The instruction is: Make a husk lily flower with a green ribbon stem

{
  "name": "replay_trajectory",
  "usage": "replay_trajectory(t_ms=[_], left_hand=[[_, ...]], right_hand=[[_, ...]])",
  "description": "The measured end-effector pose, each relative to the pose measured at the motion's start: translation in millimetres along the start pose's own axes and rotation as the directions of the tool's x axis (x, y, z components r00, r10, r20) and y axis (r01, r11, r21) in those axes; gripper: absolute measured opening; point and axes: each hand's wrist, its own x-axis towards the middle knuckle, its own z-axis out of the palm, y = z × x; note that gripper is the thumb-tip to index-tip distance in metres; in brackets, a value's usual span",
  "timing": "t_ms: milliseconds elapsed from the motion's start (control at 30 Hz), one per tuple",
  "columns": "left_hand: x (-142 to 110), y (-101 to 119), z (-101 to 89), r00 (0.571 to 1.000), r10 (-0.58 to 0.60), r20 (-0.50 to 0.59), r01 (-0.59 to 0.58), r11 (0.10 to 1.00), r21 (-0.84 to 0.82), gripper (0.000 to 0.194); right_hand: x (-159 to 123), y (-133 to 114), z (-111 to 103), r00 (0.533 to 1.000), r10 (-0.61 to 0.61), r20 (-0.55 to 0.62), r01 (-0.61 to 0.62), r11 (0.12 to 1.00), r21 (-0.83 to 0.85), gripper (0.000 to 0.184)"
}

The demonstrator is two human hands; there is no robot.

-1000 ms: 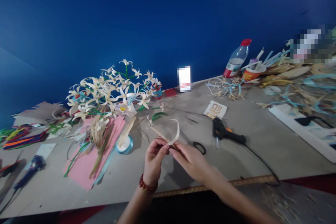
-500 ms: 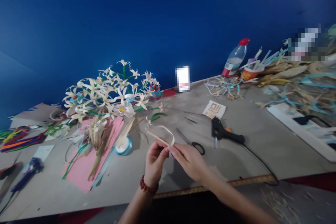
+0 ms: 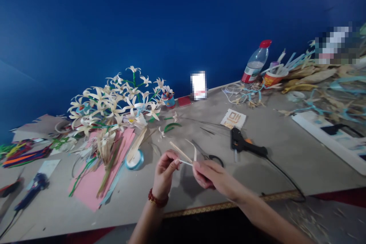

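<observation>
Above the front of the table, my left hand (image 3: pixel 166 171) pinches one end of a thin white strip (image 3: pixel 185 162) between thumb and fingertips. The strip runs across to my right hand (image 3: pixel 208 174), whose thumb and fingers close on its other end. Two pale, husk-like strips rise from that same grip: a straight one (image 3: pixel 180 151) leaning left and a curved one (image 3: pixel 193 148) bending over at the top. Where the strips meet is hidden under my right fingers. Behind my right hand lie black-handled scissors (image 3: pixel 215 159), partly covered by it.
Right of my hands lies a black glue gun (image 3: pixel 247 144) with a trailing cord. White husk flowers (image 3: pixel 114 103) spread at the left behind pink sheets (image 3: pixel 88 187) and a ribbon roll (image 3: pixel 134 162). A bottle (image 3: pixel 256 65) and a power strip (image 3: pixel 328 148) are further right.
My hands, earlier touching, have drawn apart, with the thin white strip now stretched between them. The straight and curved strips have shifted right with my right hand.
</observation>
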Motion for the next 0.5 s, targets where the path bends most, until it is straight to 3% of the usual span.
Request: replay_trajectory(t_ms=[167,333,433,500], left_hand=[[2.2,-2.2,-6.2,1.000,-0.020,0.008,0.021,0.997,-0.074,0.019],[4.7,-2.1,-5.9,1.000,0.010,0.025,-0.009,0.997,-0.074,0.018],[6.2,-3.0,-5.4,0.999,0.017,0.034,-0.014,0.995,-0.096,0.017],[6.2,-4.0,-5.3,0.999,0.000,0.048,0.006,0.992,-0.127,0.014]], right_hand=[[-9.6,-8.8,-8.5,0.990,0.064,0.122,-0.081,0.986,0.143,0.050],[-20.1,-19.3,-15.8,0.950,0.126,0.285,-0.206,0.940,0.272,0.049],[-23.3,-23.1,-20.1,0.937,0.094,0.336,-0.219,0.909,0.355,0.050],[-21.0,-24.6,-26.2,0.951,0.046,0.304,-0.167,0.908,0.385,0.052]])
